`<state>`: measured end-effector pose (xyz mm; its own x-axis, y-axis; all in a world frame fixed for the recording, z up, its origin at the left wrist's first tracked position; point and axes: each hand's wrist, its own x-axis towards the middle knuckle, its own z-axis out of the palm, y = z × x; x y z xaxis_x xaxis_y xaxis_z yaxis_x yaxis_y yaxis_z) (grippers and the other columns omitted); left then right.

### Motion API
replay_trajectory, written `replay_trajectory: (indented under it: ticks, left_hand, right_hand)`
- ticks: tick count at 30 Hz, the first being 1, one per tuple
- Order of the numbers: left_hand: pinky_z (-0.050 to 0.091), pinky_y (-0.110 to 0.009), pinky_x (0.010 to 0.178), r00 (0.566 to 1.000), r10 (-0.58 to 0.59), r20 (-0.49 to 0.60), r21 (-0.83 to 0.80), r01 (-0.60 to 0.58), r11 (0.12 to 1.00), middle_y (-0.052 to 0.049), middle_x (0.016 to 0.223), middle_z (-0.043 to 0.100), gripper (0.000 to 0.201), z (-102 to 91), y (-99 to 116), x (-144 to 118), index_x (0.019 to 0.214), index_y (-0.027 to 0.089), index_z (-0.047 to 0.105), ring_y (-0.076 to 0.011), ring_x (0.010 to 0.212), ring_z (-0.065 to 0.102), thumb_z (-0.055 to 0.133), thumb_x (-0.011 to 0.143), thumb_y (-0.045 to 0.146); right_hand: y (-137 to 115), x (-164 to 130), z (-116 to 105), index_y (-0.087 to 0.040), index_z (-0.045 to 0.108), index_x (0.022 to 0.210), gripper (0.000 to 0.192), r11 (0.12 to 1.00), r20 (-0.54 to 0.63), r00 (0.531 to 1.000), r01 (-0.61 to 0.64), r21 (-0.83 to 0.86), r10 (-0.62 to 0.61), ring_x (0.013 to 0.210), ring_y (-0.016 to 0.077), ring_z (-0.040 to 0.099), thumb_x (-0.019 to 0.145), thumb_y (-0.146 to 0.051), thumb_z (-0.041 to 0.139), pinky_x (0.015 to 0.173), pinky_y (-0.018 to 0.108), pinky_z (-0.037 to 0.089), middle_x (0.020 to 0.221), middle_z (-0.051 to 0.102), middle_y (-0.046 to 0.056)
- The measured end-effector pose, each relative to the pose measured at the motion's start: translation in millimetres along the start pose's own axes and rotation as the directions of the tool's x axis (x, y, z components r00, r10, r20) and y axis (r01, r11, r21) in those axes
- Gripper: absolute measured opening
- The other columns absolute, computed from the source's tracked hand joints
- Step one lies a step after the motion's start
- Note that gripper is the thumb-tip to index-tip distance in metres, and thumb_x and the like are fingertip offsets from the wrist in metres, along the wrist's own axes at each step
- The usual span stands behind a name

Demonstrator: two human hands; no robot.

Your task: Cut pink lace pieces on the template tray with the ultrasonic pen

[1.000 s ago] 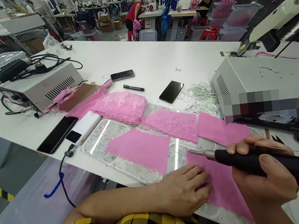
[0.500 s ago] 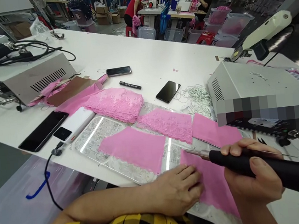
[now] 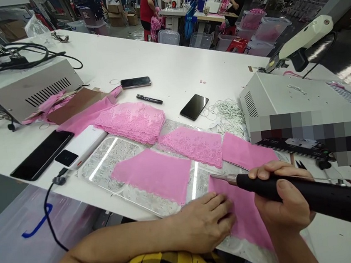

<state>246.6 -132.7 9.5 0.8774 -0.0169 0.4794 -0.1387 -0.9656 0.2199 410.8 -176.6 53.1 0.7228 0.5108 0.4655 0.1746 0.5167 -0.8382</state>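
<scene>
My left hand (image 3: pixel 202 223) lies palm down on the left edge of a plain pink fabric piece (image 3: pixel 248 209), fingers slightly bent and pressing it down. My right hand (image 3: pixel 282 195) is wrapped round a thick black-handled tool (image 3: pixel 326 197) with a pointed metal tip. That tip is at the piece's upper left corner; whether it touches I cannot tell. Beside them lie another plain pink piece (image 3: pixel 155 175), a pink lace piece (image 3: pixel 192 144) and a plain piece (image 3: pixel 248 151) to the right. A clear patterned board (image 3: pixel 102 166) is underneath. A stack of pink lace (image 3: pixel 130 121) sits behind.
Vented metal boxes stand left (image 3: pixel 47 88) and right (image 3: pixel 259 97). Around the work lie a phone (image 3: pixel 194 107), a marker (image 3: pixel 149 99), a power bank (image 3: pixel 85 145) with a cable, and tangled elastic cord (image 3: pixel 228 115). A co-worker in red (image 3: pixel 147 7) is beyond the table.
The view has shifted slightly, moving the table things a little left in the picture. The co-worker in red has straightened up. Both hands keep their places on the fabric and tool.
</scene>
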Motion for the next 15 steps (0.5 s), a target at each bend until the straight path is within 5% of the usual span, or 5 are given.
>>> replay_trajectory:
  ticks: [5, 10, 15]
  left_hand:
    - [0.043, -0.039, 0.106, 0.998, 0.041, -0.049, 0.037, -0.039, 0.999, -0.017, 0.122, 0.064, 0.031, -2.0, 1, 0, 0.112, 0.005, 0.066, -0.0270, 0.117, 0.058, 0.049, 0.097, 0.027]
    - [0.051, -0.033, 0.093, 0.963, 0.258, -0.077, 0.044, -0.256, 0.966, -0.015, 0.105, 0.069, 0.032, -11.2, 1, -11, 0.097, 0.006, 0.070, -0.0212, 0.100, 0.064, 0.050, 0.098, 0.032]
    - [0.055, -0.031, 0.083, 0.979, 0.175, -0.104, 0.062, -0.169, 0.984, -0.014, 0.097, 0.070, 0.031, -21.8, 0, -30, 0.095, 0.006, 0.069, -0.0198, 0.092, 0.065, 0.052, 0.097, 0.031]
  right_hand:
    - [-3, 2, 1, -0.020, 0.060, 0.076, 0.012, 1.000, -0.027, 1.000, -0.009, 0.009, 0.009, 0.058, 0.0124, 0.052, 0.064, -0.020, 0.060, 0.053, 0.032, 0.050, 0.075, 0.059, -0.001]
    - [-12, 1, -8, -0.020, 0.061, 0.072, 0.014, 0.994, -0.049, 0.995, -0.079, 0.072, 0.082, 0.052, 0.0115, 0.048, 0.059, -0.025, 0.058, 0.046, 0.030, 0.046, 0.070, 0.058, -0.001]
    - [-16, -6, -13, -0.020, 0.061, 0.072, 0.014, 0.984, 0.012, 0.988, -0.154, 0.084, 0.153, 0.051, 0.0113, 0.048, 0.060, -0.026, 0.062, 0.046, 0.030, 0.046, 0.069, 0.058, -0.001]
